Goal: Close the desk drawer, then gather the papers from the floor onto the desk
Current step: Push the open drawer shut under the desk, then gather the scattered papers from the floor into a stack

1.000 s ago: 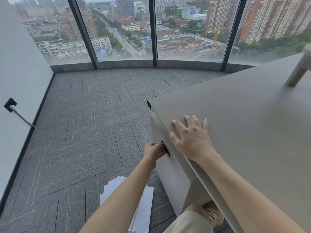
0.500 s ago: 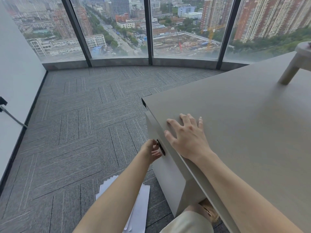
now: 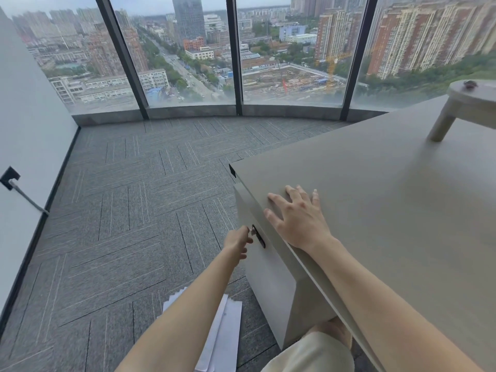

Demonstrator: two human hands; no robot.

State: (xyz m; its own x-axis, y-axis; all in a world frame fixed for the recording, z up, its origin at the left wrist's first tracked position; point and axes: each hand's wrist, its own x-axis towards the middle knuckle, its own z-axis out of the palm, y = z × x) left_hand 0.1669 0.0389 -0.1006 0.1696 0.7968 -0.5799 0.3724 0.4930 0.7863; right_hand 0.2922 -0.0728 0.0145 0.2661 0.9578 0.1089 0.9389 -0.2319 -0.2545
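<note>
The beige desk point(image 3: 389, 210) fills the right side. Its drawer front point(image 3: 268, 272) sits flush under the top, with a dark oval handle point(image 3: 261, 239) and a small metal key beside it. My left hand point(image 3: 238, 241) is at the drawer front just left of the handle, its fingers loosely curled and touching near the key, and I see nothing held in it. My right hand point(image 3: 298, 218) lies flat on the desk's corner with its fingers spread. White papers point(image 3: 228, 331) lie on the grey carpet below, partly hidden by my left forearm.
A small round beige stand point(image 3: 467, 103) sits on the desk at the far right. On the left wall a black socket point(image 3: 10, 178) has a cable running down. Floor-to-ceiling windows point(image 3: 188, 63) close off the far side. My knee point(image 3: 311, 353) is below the desk edge.
My left hand has slid left off the drawer handle, which now shows. The right hand stays flat on the desk. The view has tilted up slightly.
</note>
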